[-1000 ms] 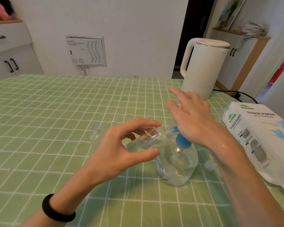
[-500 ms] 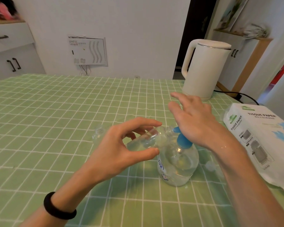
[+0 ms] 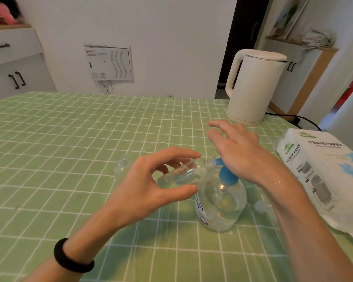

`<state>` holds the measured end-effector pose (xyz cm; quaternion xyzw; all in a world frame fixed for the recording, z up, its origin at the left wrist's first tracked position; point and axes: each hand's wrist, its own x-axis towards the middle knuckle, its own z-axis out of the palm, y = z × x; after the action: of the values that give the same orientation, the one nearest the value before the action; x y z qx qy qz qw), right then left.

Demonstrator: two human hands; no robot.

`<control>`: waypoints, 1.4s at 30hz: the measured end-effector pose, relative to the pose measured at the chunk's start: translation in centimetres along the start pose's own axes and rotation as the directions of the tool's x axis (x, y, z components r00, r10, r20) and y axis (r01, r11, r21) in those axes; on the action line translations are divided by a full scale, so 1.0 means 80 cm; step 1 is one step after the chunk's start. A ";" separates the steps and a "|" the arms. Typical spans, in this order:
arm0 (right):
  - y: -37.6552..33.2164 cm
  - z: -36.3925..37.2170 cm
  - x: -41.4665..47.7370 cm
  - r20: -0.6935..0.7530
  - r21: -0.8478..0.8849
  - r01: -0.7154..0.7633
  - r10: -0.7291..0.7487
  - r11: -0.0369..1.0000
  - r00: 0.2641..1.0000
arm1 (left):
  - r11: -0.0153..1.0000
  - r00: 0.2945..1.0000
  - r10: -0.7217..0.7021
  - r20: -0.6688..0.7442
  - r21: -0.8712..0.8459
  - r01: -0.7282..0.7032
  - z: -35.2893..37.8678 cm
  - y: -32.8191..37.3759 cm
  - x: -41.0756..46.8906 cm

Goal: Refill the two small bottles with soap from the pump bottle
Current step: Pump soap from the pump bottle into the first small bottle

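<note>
small bottle held at pump spout: handling and appearance

item: small bottle (image 3: pixel 181 175), clear plastic, uncapped. it was held tilted nearly on its side above the tabletop (image 3: pixel 69 139), its mouth set against the blue spout of the pump bottle (image 3: pixel 220 204). it was judged light, thin-walled and somewhat yielding, likely slippery once soaped; a hold round the mid-body, as shown, was judged best, with little squeeze. some clear liquid appeared to lie inside; the level could not be told.

left hand (image 3: pixel 149 190): fingers (image 3: pixel 183 155) and thumb were clamped on the small bottle, one above and one below.

right hand (image 3: pixel 240 151): the heel of the palm was laid on the blue pump head, with the fingers spread apart and lifted, closed on nothing.

item: pump bottle, round, clear, blue-topped, label at its left side, was stood upright on the tabletop, partly filled. it was judged heavier and steady under a downward press.

item: second small bottle (image 3: pixel 121 166), clear, was stood on the tabletop just left of the left hand, untouched. its fill could not be told.

item: a small pale cap (image 3: pixel 260 206) was lying just right of the pump bottle.
</note>
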<state>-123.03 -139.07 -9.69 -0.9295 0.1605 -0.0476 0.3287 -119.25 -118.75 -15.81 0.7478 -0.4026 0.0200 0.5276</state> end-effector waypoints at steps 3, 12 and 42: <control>0.001 0.001 0.001 0.011 0.035 0.004 -0.005 0.999 1.000 | 1.000 1.000 0.003 -0.006 0.002 -0.003 -0.002 0.001 0.000; 0.009 0.007 0.005 0.097 0.148 -0.018 0.003 0.989 0.995 | 1.000 1.000 0.004 0.011 0.019 -0.004 0.001 -0.001 -0.001; 0.018 0.012 0.014 0.048 0.207 0.003 -0.013 0.978 0.999 | 0.999 1.000 0.019 0.001 0.027 -0.019 -0.003 -0.001 0.001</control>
<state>-122.19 -139.96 -11.37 -0.8918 0.1427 -0.0423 0.4273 -119.04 -118.62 -15.77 0.7510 -0.4096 0.0298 0.5170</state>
